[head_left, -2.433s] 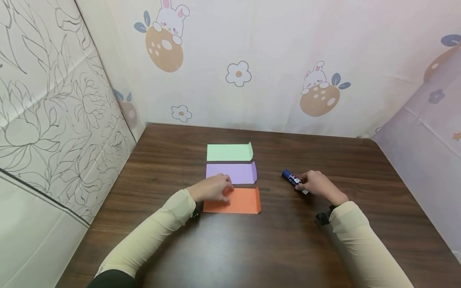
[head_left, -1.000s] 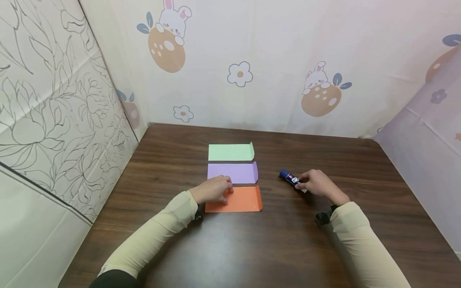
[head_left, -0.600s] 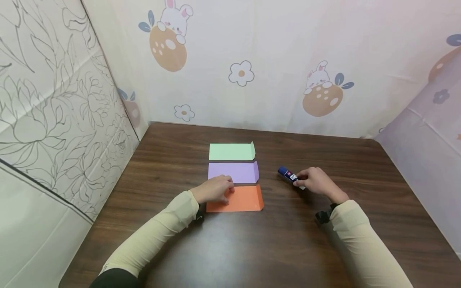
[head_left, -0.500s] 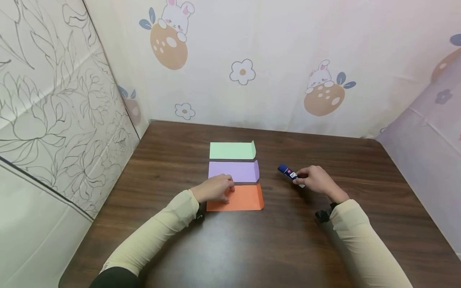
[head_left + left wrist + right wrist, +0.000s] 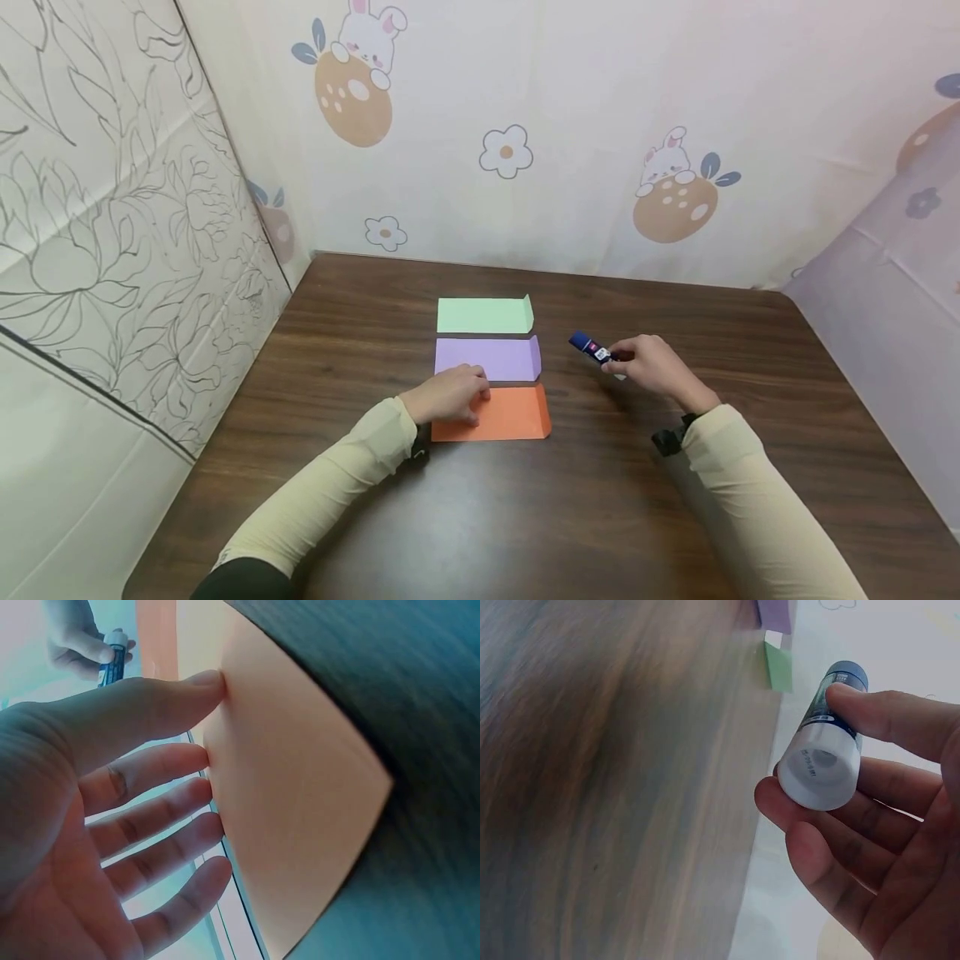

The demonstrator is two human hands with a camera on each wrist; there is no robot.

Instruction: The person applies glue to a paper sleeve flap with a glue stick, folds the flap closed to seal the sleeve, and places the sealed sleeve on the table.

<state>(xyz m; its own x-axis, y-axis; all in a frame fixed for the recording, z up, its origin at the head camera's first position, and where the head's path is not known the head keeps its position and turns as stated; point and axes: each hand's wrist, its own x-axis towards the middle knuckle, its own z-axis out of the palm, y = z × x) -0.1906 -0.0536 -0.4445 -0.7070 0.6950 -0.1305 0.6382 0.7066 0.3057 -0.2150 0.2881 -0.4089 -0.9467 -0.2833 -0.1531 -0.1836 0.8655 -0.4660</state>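
Pressing flat on the orange envelope, the left hand is lying open, fingers straight, seemingly pinning it. Right of the envelope, the right hand is pinching a glue stick, fingers curled round it, lifted off the table.

Dark brown wood-grain table with rounded far corners, filling the lower half of the head view. Behind its far edge, a cream fabric backdrop printed with rabbits on tan eggs and small white flowers. Along the left edge, a pale panel with grey line-drawn flowers. At the right edge, a lilac cloth panel. Soft, even light throughout.
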